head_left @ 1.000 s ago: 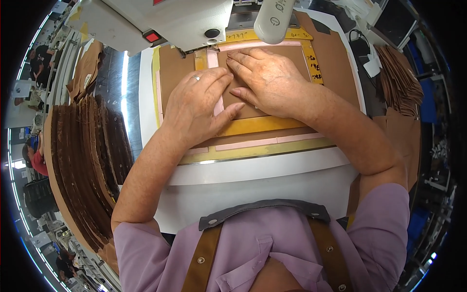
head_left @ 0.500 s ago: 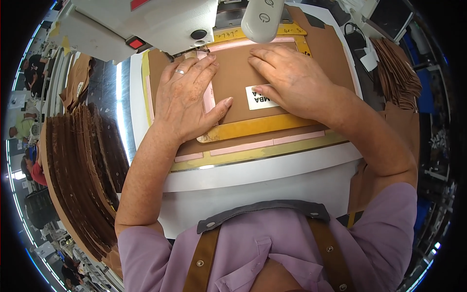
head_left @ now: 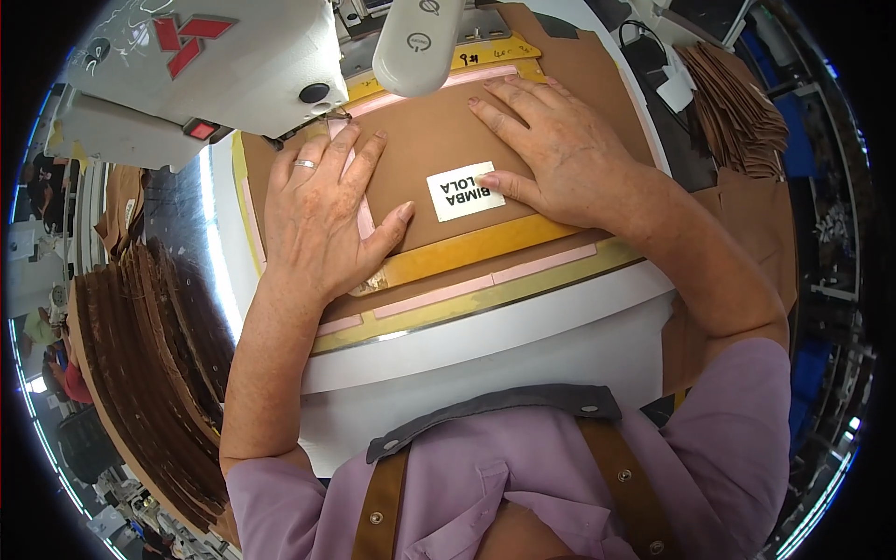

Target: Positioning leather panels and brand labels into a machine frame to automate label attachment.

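Both my hands lie flat on a brown leather-like panel (head_left: 420, 140) framed by a yellow template (head_left: 485, 250) with pink tape strips along its edges. My left hand (head_left: 322, 205), wearing a ring, has its fingers stretched out just below the needle area (head_left: 338, 119) of a white sewing machine (head_left: 187, 65); its thumb points away to the right. Over the right part of the panel my right hand (head_left: 565, 154) rests with fingers spread. Its thumb tip overlaps the edge of a white printed label (head_left: 457, 194). Neither hand grips anything.
The machine's rounded white arm cover (head_left: 415, 56) overhangs the panel. Stacked dark brown pieces (head_left: 149, 364) stand on the left. More brown pieces (head_left: 737, 107) are piled at far right, near a cable and white plug (head_left: 677, 93). A white curved table edge (head_left: 485, 341) runs before me.
The view has shifted, showing more of the machine's head. My right hand's fingers are spread wider, and more of the label shows beside its thumb. My left hand stays flat near the needle.
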A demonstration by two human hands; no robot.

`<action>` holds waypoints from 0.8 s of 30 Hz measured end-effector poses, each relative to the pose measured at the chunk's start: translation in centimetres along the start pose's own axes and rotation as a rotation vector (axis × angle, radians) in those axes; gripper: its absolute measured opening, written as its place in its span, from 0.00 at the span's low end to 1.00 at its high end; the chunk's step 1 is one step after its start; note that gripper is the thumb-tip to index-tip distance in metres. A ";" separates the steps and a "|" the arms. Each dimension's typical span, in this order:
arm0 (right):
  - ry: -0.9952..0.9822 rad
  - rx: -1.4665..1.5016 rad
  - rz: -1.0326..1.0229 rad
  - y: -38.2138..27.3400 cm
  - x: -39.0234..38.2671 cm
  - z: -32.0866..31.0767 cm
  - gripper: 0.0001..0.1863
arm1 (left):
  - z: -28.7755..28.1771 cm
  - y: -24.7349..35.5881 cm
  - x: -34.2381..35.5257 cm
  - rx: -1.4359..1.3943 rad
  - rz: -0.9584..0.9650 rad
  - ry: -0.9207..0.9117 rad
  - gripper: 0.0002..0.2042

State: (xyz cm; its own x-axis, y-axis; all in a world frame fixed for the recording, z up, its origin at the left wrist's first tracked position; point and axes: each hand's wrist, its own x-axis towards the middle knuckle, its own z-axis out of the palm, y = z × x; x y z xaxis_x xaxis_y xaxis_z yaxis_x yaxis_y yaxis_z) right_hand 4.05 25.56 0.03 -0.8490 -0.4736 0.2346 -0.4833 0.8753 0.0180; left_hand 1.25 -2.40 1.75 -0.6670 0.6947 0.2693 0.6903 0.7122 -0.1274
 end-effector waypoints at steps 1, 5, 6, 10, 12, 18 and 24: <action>0.002 0.003 -0.002 -0.1 0.1 -0.1 0.37 | 0.2 -0.1 0.0 0.003 -0.002 -0.002 0.33; -0.012 -0.052 -0.001 -0.8 0.7 -0.4 0.38 | 0.7 -0.1 0.1 -0.187 0.017 0.003 0.32; -0.010 -0.064 0.009 -1.0 1.0 -0.6 0.38 | 0.7 -0.1 0.1 -0.228 -0.008 -0.027 0.32; -0.137 -0.118 0.060 -2.4 2.9 -1.4 0.39 | 0.5 -0.3 0.1 -0.179 -0.019 -0.070 0.32; -0.112 -0.242 0.045 -2.7 3.7 -0.8 0.40 | 0.7 -0.3 0.1 -0.148 -0.001 -0.054 0.32; -0.157 -0.248 0.028 -2.9 4.1 -1.0 0.39 | 0.6 -0.5 -0.3 -0.067 0.022 0.012 0.30; -0.109 -0.250 0.004 -2.6 4.2 -0.7 0.39 | 0.9 -0.6 -0.4 -0.086 0.004 -0.009 0.30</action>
State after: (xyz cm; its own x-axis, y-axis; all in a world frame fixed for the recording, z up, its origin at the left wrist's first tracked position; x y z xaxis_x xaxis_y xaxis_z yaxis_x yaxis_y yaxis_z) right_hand 1.90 21.34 1.63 -0.8755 -0.4656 0.1293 -0.4232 0.8679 0.2601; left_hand 0.84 -3.02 0.87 -0.6662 0.6989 0.2604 0.7145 0.6981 -0.0458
